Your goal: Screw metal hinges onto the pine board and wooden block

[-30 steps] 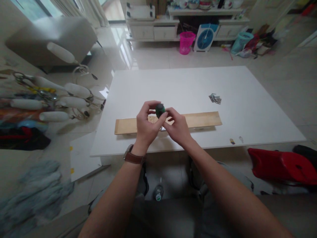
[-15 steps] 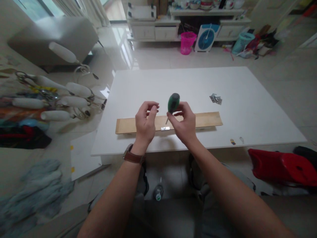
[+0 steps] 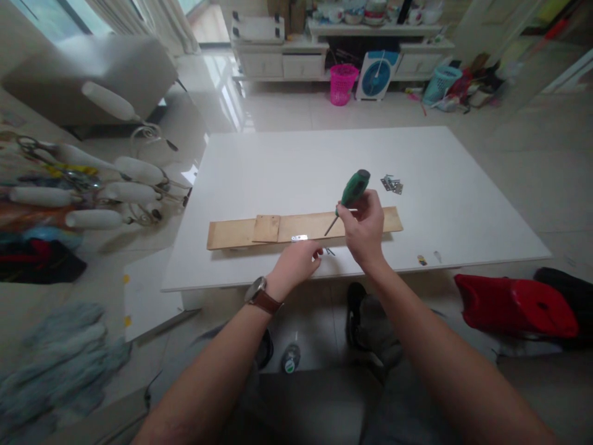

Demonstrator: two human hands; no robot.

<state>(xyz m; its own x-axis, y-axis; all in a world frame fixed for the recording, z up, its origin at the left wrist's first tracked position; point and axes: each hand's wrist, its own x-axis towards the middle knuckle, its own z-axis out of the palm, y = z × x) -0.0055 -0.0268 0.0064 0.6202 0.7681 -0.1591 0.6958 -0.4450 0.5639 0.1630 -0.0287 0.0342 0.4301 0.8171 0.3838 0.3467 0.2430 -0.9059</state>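
Note:
My right hand (image 3: 365, 224) is closed round a green-handled screwdriver (image 3: 356, 188), its thin shaft slanting down to the left over a long wooden board (image 3: 315, 225). My left hand (image 3: 299, 266), with a brown-strapped watch on the wrist, is at the board's near edge. Its fingers are loosely curled and a little apart, with nothing visible in them. Just right of its fingertips, a few screws (image 3: 330, 251) lie on the white table (image 3: 296, 154). A small metal hinge (image 3: 299, 238) sits on the board's near edge. A short wooden piece (image 3: 266, 228) rests across the board.
Several metal hinges and screws (image 3: 391, 183) are piled right of the board. Two small items, one a yellowish piece (image 3: 421, 260), lie near the table's front edge. A red plastic stool (image 3: 514, 306) is at the right, and a bottle (image 3: 291, 358) is on the floor below.
My left hand has moved down and right, from above the board to beside the screws. My right hand has shifted right with the screwdriver, which now tilts more. The short wooden piece has come into sight.

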